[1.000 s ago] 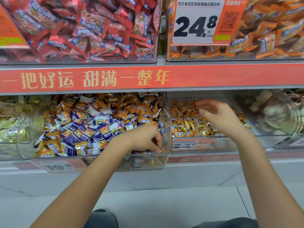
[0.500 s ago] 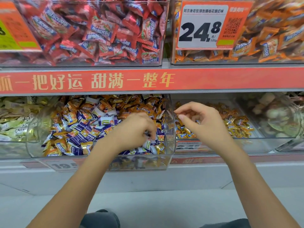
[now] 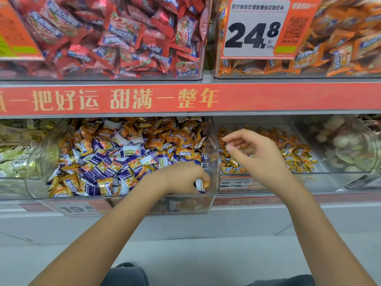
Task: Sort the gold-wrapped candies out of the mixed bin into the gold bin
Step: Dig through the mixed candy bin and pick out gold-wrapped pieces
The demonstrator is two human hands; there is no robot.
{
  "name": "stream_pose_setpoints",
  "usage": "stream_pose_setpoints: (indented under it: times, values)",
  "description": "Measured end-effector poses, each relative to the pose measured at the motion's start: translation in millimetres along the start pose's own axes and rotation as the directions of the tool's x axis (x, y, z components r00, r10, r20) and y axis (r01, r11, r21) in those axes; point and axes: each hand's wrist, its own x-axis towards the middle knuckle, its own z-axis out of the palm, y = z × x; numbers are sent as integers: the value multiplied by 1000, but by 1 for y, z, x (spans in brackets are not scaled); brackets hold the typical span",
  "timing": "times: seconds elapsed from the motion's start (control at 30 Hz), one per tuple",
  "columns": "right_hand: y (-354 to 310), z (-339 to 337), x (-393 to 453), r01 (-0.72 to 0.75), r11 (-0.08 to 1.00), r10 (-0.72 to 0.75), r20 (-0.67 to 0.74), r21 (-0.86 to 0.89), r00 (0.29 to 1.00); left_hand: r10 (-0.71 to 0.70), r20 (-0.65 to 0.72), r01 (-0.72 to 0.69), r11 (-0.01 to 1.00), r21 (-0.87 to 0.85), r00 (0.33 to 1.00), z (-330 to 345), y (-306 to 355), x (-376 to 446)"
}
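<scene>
Head view. Two shelves of clear candy bins. On the upper shelf, a bin of red-wrapped candies (image 3: 123, 38) stands at left and a bin of orange-wrapped candies (image 3: 340, 48) at right; some wrappers look to carry the brand "Alpenliebe", mostly seen upside down. A price tag (image 3: 255, 27) on the right bin reads "24.8 元/500g", with a line of Chinese product text and a QR code. The red shelf strip (image 3: 185, 99) along the front edge of the upper shelf reads "一把好运 甜满一整年" in gold.

On the lower shelf, the mixed bin (image 3: 215, 162) holds gold-orange, purple and white wrapped candies; a tag (image 3: 76, 208) below its front edge shows "19.8". Just to its right, the gold bin (image 3: 321, 168) holds gold-wrapped candies (image 3: 292, 149) in a low layer; its own front tag is blurred.

The left hand (image 3: 181, 178) lies in the front right corner of the mixed bin, fingers curled down and pinching a candy (image 3: 201, 185) with white and yellow showing; its exact colour cannot be told. The right hand (image 3: 255, 153) hovers above the gold bin near its left wall, fingers loosely bent and apart, holding nothing visible.
</scene>
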Motion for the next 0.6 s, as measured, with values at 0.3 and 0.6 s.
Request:
stream_pose_setpoints:
  times: [0.3, 0.6]
  values:
    - [-14, 2, -4, 74, 989, -65, -76, 127, 995, -271, -326, 18, 793, -609, 906, -33, -4, -31]
    - [-50, 44, -7, 202, 929, -145, 198, -311, 969, -403, -429, -145, 571, -808, 808, -37, 3, -48]
